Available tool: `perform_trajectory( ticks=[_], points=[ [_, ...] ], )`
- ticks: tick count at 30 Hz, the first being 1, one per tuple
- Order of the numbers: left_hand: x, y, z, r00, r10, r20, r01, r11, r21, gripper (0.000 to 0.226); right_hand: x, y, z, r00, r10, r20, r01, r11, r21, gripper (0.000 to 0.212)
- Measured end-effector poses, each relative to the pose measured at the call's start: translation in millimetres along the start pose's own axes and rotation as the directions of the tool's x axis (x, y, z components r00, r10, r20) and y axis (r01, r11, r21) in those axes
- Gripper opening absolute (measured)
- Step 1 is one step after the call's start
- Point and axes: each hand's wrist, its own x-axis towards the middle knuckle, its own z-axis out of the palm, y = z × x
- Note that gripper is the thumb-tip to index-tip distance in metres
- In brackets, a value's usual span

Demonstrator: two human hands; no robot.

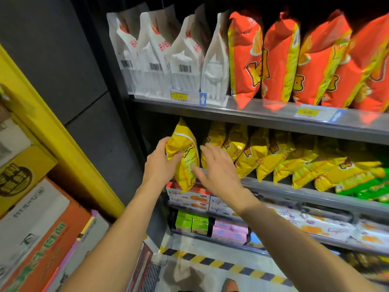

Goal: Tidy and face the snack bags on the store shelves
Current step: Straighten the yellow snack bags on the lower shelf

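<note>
My left hand grips a yellow snack bag by its left edge, holding it upright in front of the left end of the middle shelf. Just right of that bag, my right hand hovers with fingers spread and holds nothing. A row of several yellow snack bags leans to the right along this shelf, with green bags at its far right. On the upper shelf stand white bags on the left and orange bags on the right.
Lower shelves hold boxed biscuits, small green and pink boxes and flat white packs. A yellow post and stacked cartons stand at my left. Black-and-yellow hazard tape marks the floor below.
</note>
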Motion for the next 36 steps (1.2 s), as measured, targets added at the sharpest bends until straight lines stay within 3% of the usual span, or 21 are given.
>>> perform_trajectory(
  ticks=[4, 8, 11, 13, 18, 23, 26, 29, 31, 36],
  points=[
    [-19, -6, 2, 0.996, -0.039, 0.079, 0.05, 0.988, -0.149, 0.046, -25, -16, 6, 0.983, 0.067, 0.169, -0.13, 0.91, 0.395, 0.095],
    [-43, -2, 10, 0.988, -0.004, 0.152, 0.038, 0.974, -0.222, 0.052, -42, -19, 17, 0.953, 0.18, 0.244, -0.283, 0.818, 0.501, 0.113],
    [-67, 11, 15, 0.977, 0.033, 0.209, 0.023, 0.965, -0.261, 0.05, -60, -13, 8, 0.93, 0.277, 0.241, -0.367, 0.687, 0.627, 0.094],
    [-82, 19, 20, 0.973, 0.017, 0.23, 0.051, 0.956, -0.288, 0.066, -74, -1, -1, 0.918, 0.321, 0.234, -0.386, 0.582, 0.715, 0.072],
    [-126, 37, 38, 0.98, -0.039, 0.194, 0.103, 0.939, -0.329, 0.072, -118, 34, -28, 0.889, 0.34, 0.306, -0.43, 0.391, 0.814, 0.044],
    [-156, 40, 62, 0.957, -0.093, 0.274, 0.185, 0.925, -0.333, 0.085, -158, 54, -54, 0.859, 0.245, 0.449, -0.485, 0.111, 0.867, 0.048],
    [-155, 38, 75, 0.895, -0.124, 0.428, 0.291, 0.89, -0.35, 0.104, -167, 63, -56, 0.835, 0.197, 0.513, -0.517, -0.037, 0.855, 0.042],
    [-145, 35, 85, 0.829, -0.071, 0.555, 0.355, 0.833, -0.424, 0.09, -162, 67, -50, 0.844, 0.19, 0.501, -0.497, -0.072, 0.865, 0.04],
    [-135, 33, 90, 0.829, -0.037, 0.559, 0.338, 0.828, -0.448, 0.077, -154, 67, -45, 0.846, 0.191, 0.499, -0.495, -0.067, 0.866, 0.041],
    [-113, 32, 83, 0.947, -0.073, 0.312, 0.205, 0.886, -0.417, 0.073, -127, 65, -36, 0.841, 0.213, 0.497, -0.514, 0.029, 0.857, 0.052]
  ],
)
